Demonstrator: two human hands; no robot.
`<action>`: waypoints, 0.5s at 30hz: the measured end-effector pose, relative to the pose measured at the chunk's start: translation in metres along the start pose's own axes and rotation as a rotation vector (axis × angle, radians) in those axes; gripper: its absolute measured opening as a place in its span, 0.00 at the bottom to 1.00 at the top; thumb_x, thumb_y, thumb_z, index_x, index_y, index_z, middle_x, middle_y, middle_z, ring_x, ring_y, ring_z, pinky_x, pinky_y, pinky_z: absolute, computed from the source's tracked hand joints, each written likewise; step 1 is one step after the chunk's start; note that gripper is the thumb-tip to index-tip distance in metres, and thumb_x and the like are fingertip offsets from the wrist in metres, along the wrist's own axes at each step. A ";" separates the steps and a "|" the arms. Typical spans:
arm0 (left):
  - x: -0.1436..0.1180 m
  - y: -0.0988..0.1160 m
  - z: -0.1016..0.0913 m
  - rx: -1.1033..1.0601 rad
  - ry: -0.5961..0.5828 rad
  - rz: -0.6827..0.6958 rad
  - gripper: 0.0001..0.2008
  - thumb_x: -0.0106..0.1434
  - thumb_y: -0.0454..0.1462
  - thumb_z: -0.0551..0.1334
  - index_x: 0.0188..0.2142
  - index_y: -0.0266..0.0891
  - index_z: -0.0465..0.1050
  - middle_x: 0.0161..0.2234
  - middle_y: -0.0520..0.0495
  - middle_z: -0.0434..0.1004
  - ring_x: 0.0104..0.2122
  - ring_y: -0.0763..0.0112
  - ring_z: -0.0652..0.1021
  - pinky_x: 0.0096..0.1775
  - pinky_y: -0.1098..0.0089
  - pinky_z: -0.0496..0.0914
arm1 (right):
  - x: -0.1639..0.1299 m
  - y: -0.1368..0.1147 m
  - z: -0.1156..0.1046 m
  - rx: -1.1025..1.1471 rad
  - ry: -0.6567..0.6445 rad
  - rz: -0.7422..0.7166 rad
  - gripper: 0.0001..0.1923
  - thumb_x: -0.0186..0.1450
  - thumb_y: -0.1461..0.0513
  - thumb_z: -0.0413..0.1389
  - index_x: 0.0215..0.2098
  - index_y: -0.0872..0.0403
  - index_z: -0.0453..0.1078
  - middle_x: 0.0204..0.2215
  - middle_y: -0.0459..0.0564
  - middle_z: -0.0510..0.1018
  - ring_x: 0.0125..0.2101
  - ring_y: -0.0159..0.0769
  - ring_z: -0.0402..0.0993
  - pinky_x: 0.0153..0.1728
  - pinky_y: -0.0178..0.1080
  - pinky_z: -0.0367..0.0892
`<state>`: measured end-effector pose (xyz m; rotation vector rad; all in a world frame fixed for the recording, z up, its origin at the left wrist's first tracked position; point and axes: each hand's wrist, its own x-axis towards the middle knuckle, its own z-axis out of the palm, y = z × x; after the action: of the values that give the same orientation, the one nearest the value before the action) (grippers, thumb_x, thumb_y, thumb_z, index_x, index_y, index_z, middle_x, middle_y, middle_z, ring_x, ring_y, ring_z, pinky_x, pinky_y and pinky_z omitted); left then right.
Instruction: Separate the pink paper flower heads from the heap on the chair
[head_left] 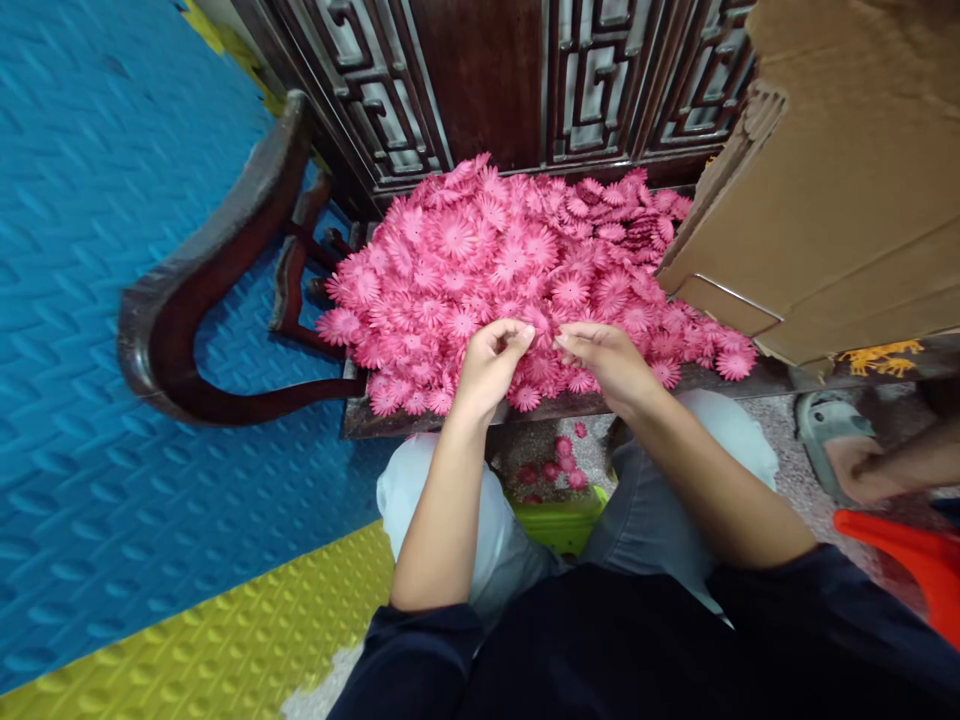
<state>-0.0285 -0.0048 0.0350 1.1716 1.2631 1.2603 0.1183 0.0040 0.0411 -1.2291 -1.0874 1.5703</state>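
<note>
A large heap of pink artificial flower heads, each with thin pointed petals, covers the dark wooden bench in front of me. Above the near side of the heap, my left hand pinches with thumb and forefinger at the edge of one pink flower head. My right hand is just to the right of that flower, thumb and fingers pressed together. Whatever sits between the right fingertips is too small to make out. The two hands are a short gap apart.
A curved wooden armrest rises at the left. A cardboard box stands on the right, orange pieces beside it. Fallen flower heads lie on the floor near a green stool. Another person's foot is at the right.
</note>
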 end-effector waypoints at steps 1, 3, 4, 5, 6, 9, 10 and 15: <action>0.000 0.000 0.001 -0.002 -0.006 0.001 0.11 0.50 0.43 0.65 0.23 0.38 0.71 0.22 0.53 0.71 0.24 0.77 0.68 0.31 0.73 0.64 | 0.000 0.000 0.000 0.007 0.007 -0.001 0.11 0.47 0.55 0.62 0.22 0.54 0.71 0.21 0.43 0.73 0.22 0.27 0.62 0.28 0.35 0.60; 0.000 0.000 0.002 0.001 -0.008 0.007 0.10 0.50 0.43 0.65 0.24 0.38 0.72 0.23 0.53 0.72 0.25 0.76 0.69 0.33 0.73 0.65 | 0.000 0.000 0.000 0.036 0.026 -0.005 0.09 0.47 0.56 0.61 0.22 0.54 0.70 0.20 0.42 0.71 0.21 0.26 0.61 0.28 0.34 0.58; 0.000 -0.001 0.003 0.005 0.000 0.009 0.10 0.50 0.43 0.66 0.24 0.38 0.73 0.24 0.52 0.73 0.26 0.76 0.70 0.33 0.73 0.65 | 0.000 0.000 0.000 0.050 0.032 -0.005 0.09 0.47 0.57 0.61 0.22 0.54 0.70 0.20 0.41 0.70 0.21 0.26 0.60 0.28 0.34 0.58; 0.000 -0.001 0.003 0.007 0.012 0.010 0.10 0.49 0.43 0.66 0.25 0.38 0.74 0.24 0.52 0.74 0.26 0.76 0.70 0.34 0.73 0.65 | 0.000 0.000 0.000 0.060 0.033 -0.002 0.08 0.48 0.58 0.61 0.21 0.54 0.70 0.20 0.41 0.70 0.21 0.25 0.60 0.28 0.34 0.58; 0.001 -0.002 0.003 0.008 0.027 0.009 0.10 0.49 0.43 0.66 0.25 0.38 0.75 0.25 0.51 0.74 0.26 0.76 0.71 0.34 0.72 0.66 | 0.000 -0.001 0.000 0.060 0.024 0.003 0.07 0.48 0.58 0.60 0.21 0.54 0.70 0.20 0.41 0.70 0.21 0.25 0.60 0.28 0.34 0.58; 0.003 -0.005 0.002 -0.012 0.070 0.005 0.10 0.47 0.43 0.68 0.26 0.38 0.76 0.26 0.50 0.76 0.27 0.75 0.73 0.35 0.71 0.67 | -0.001 -0.002 0.002 0.022 -0.029 0.002 0.06 0.49 0.59 0.59 0.21 0.54 0.70 0.20 0.42 0.71 0.22 0.26 0.61 0.29 0.34 0.58; 0.003 -0.006 0.001 -0.027 0.074 0.000 0.11 0.46 0.43 0.68 0.26 0.38 0.76 0.27 0.50 0.77 0.28 0.75 0.73 0.35 0.71 0.67 | -0.001 -0.002 0.002 0.013 -0.034 -0.007 0.06 0.49 0.59 0.59 0.21 0.53 0.70 0.20 0.42 0.71 0.22 0.26 0.61 0.29 0.34 0.59; 0.005 -0.007 -0.001 -0.111 0.004 -0.068 0.14 0.43 0.45 0.70 0.26 0.38 0.76 0.26 0.50 0.77 0.29 0.73 0.74 0.37 0.69 0.68 | -0.002 -0.002 0.004 0.029 -0.003 -0.027 0.06 0.50 0.59 0.59 0.21 0.53 0.71 0.18 0.41 0.69 0.21 0.26 0.61 0.30 0.35 0.60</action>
<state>-0.0295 0.0001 0.0281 1.0389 1.2108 1.2666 0.1152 0.0017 0.0439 -1.1883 -1.0753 1.5624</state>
